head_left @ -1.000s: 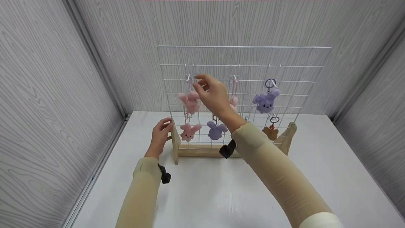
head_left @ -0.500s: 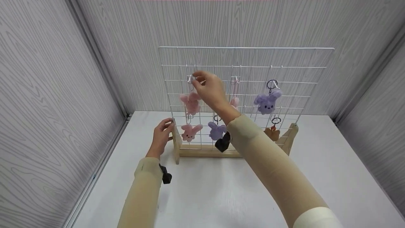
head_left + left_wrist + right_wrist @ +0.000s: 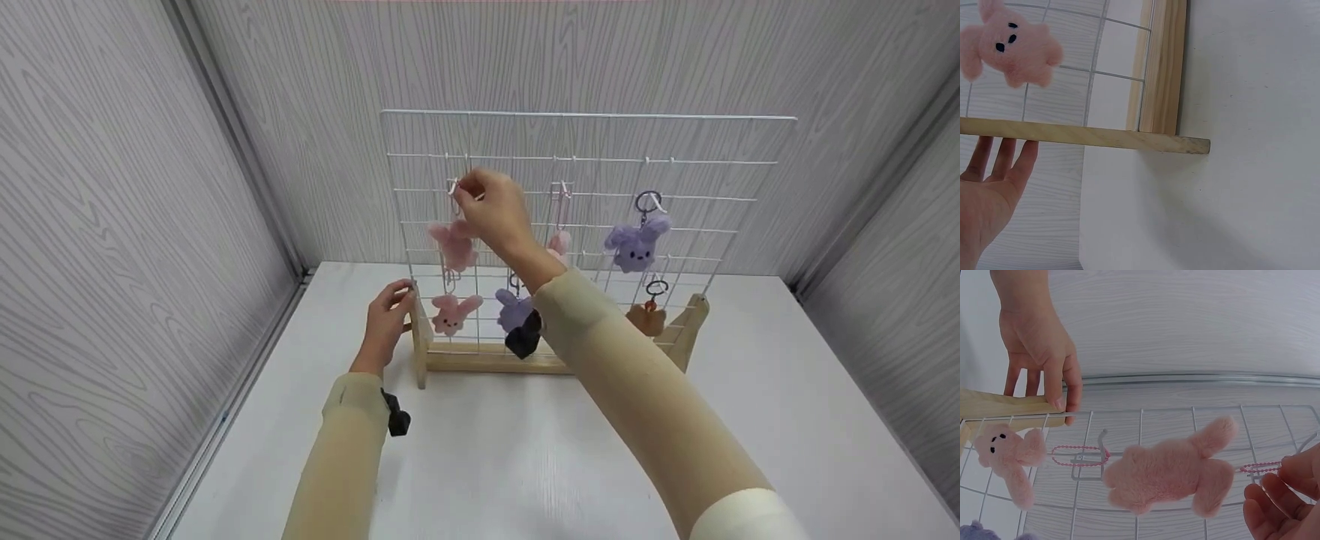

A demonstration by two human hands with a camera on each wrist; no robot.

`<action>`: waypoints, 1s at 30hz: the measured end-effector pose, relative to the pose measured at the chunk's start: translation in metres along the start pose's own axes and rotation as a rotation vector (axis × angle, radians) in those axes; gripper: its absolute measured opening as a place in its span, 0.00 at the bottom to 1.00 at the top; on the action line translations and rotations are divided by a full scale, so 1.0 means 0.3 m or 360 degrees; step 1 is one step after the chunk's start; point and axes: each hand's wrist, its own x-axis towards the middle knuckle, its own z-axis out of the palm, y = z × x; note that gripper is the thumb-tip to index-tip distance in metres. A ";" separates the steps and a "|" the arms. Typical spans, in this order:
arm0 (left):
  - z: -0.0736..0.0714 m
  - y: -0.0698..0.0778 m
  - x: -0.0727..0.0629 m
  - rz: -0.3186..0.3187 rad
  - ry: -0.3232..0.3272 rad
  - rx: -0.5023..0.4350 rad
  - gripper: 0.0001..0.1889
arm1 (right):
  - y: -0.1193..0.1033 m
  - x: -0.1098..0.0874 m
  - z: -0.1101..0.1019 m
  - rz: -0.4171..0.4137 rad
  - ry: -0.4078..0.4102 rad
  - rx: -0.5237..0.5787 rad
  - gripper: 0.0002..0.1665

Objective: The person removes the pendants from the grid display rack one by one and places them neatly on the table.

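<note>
1. Presently, the left hand point(image 3: 385, 322) rests extended fingers against the outer face of the left wooden upright point(image 3: 421, 367); no grip around it is shown.
2. Left, low: one pink plush point(image 3: 450, 321) hangs facing near.
3. Left, above: the upper pink plush point(image 3: 454, 247) hangs from its pink bead chain point(image 3: 1255, 467), just beside the top-left hook point(image 3: 453, 188) of the wire grid point(image 3: 600, 115).
4. Right hand point(image 3: 499, 210): thumb and forefinger pinch the chain end. These tips stood apart one second ago; their closing puts the chain under apparent control. Seating on the hook: cannot tell.
5. Centre: low purple plush point(image 3: 511, 311), partly covered; another pink plush point(image 3: 559, 243) behind the wrist.
6. Right: upper purple plush point(image 3: 636, 247) above brown plush point(image 3: 649, 321).
</note>
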 end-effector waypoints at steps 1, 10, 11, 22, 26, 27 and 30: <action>0.000 0.000 -0.001 0.0001 -0.0003 0.0000 0.18 | 0.000 -0.002 -0.001 -0.0004 -0.0002 0.0011 0.06; -0.004 -0.020 -0.006 0.0034 0.0010 0.0013 0.17 | -0.010 -0.028 -0.019 -0.0003 -0.0036 0.0178 0.05; -0.004 -0.020 -0.006 0.0042 0.0009 0.0009 0.17 | -0.012 -0.030 -0.022 -0.0009 -0.0040 0.0195 0.05; 0.004 -0.013 -0.001 0.0073 0.0025 -0.0016 0.16 | -0.024 -0.064 -0.045 -0.0108 -0.0057 0.0282 0.06; 0.004 -0.014 0.002 0.0076 0.0025 -0.0008 0.16 | -0.019 -0.080 -0.046 -0.0147 -0.0063 0.0359 0.05; 0.005 -0.015 0.001 0.0075 0.0025 -0.0005 0.17 | -0.016 -0.085 -0.046 -0.0152 -0.0066 0.0375 0.05; 0.009 -0.015 0.001 0.0069 0.0026 0.0000 0.17 | -0.004 -0.102 -0.045 -0.0147 -0.0072 0.0401 0.05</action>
